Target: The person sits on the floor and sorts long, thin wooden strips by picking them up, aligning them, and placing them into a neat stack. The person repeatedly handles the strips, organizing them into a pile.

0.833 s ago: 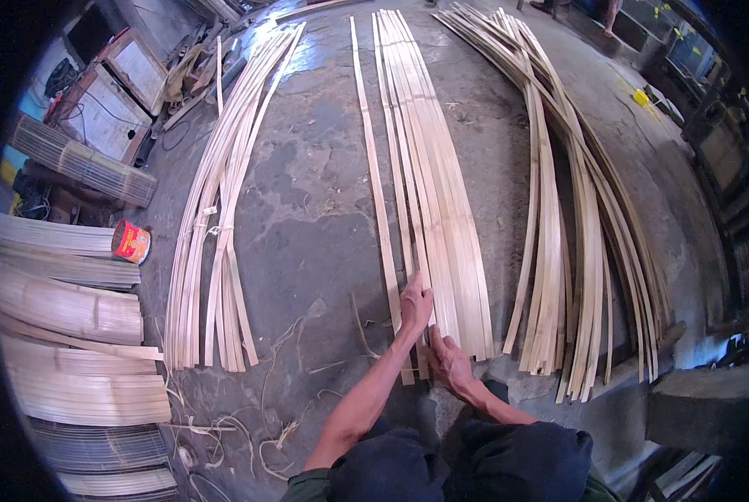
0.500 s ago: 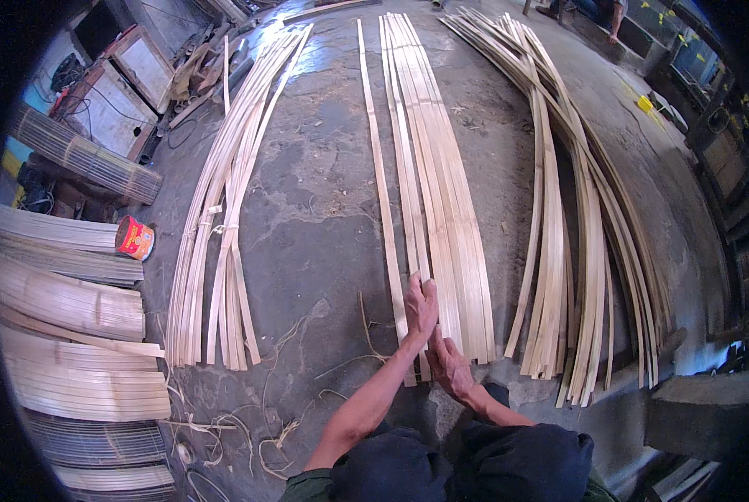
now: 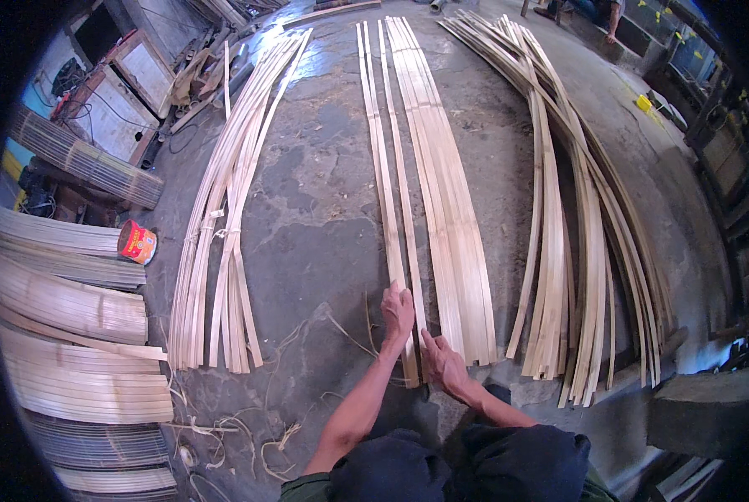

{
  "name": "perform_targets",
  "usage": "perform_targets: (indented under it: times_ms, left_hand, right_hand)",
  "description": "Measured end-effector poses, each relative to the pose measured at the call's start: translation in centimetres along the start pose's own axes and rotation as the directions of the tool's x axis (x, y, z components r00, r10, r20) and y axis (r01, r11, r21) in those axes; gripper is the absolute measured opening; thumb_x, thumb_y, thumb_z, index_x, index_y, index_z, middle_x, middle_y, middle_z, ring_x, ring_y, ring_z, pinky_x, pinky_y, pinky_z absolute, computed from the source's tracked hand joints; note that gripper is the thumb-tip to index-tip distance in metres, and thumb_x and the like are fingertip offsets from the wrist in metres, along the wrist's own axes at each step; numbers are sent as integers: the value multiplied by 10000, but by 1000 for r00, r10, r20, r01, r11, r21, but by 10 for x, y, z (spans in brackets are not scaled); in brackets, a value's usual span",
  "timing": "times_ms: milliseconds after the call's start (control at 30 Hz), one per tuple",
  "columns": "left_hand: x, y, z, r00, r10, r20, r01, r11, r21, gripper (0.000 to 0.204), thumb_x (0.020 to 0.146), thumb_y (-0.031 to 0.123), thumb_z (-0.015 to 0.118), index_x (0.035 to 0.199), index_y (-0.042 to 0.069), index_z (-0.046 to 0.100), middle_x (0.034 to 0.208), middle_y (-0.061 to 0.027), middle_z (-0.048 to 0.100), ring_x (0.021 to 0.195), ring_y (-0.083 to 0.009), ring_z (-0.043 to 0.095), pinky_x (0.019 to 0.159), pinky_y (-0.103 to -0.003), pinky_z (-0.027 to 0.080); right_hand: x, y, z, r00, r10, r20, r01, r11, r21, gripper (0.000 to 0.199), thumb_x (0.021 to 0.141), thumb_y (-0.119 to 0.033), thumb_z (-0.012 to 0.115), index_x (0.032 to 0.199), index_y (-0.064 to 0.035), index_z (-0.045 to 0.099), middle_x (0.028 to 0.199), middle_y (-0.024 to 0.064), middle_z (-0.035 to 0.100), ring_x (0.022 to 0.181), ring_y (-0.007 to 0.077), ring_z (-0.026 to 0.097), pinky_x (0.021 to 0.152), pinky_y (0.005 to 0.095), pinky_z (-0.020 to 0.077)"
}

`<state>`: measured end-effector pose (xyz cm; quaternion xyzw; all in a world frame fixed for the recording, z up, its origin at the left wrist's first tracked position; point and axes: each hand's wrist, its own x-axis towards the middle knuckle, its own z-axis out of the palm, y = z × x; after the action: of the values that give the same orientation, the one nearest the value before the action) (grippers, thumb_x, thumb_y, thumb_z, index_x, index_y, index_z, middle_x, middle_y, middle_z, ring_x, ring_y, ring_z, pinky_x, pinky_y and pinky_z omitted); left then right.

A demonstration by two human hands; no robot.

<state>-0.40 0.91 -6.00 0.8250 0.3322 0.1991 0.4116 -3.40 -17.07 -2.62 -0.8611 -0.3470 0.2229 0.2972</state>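
Observation:
Long pale bamboo strips lie lengthwise on the floor in front of me. Closed around a pair of bamboo strips (image 3: pixel 378 159) at the left side, my left hand (image 3: pixel 398 311) rests near their close end. A single bamboo strip (image 3: pixel 403 184) runs just right of that pair, with a narrow gap on both sides. My right hand (image 3: pixel 448 366) is beside this strip's near end, its index finger and thumb apart and the fingertip at the strip's edge. To the right lies a flat row of bamboo strips (image 3: pixel 449 201), side by side.
Tied bundles of strips (image 3: pixel 215 226) lie left, and a crossed pile of strips (image 3: pixel 587 209) lies right. Stacked slats (image 3: pixel 81 381) and a red tin (image 3: pixel 138 243) line the left edge. Loose fibre ties (image 3: pixel 236 431) litter the floor. Another person's hand (image 3: pixel 611 38) shows at far right.
My left hand has moved left and slightly nearer, bringing one strip against the leftmost one. A gap now separates the single strip from the row. My right hand has shifted slightly left.

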Motion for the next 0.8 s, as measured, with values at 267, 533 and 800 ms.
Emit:
perform_targets:
  times_ms: [267, 533, 800]
  left_hand:
    - [-6, 25, -24, 981, 164, 104, -180, 969, 171, 541, 862, 172, 616, 1316, -56, 428, 1149, -252, 504, 1090, -394, 512, 920, -474, 427]
    - [12, 51, 2, 925, -36, 378, 119, 973, -198, 568, 877, 196, 560, 1306, -153, 429, 703, -237, 641, 641, -348, 657, 603, -432, 515]
    - [12, 39, 25, 959, 78, 274, -64, 996, -61, 615, 862, 184, 579, 1318, -186, 394, 752, -292, 623, 709, -405, 656, 639, -455, 510]
  right_hand:
    - [20, -15, 2, 988, 138, 67, -133, 988, -81, 740, 917, -227, 569, 1516, -90, 158, 995, 227, 582, 796, 413, 636, 656, 503, 515]
    - [15, -7, -6, 956, -48, -289, 187, 859, 476, 701, 876, -10, 559, 1505, -39, 251, 796, 100, 527, 682, 196, 525, 611, 323, 458]
    - [16, 5, -13, 979, 35, -200, 61, 889, 455, 603, 897, -13, 554, 1453, -19, 321, 805, 101, 521, 706, 175, 514, 643, 313, 455]
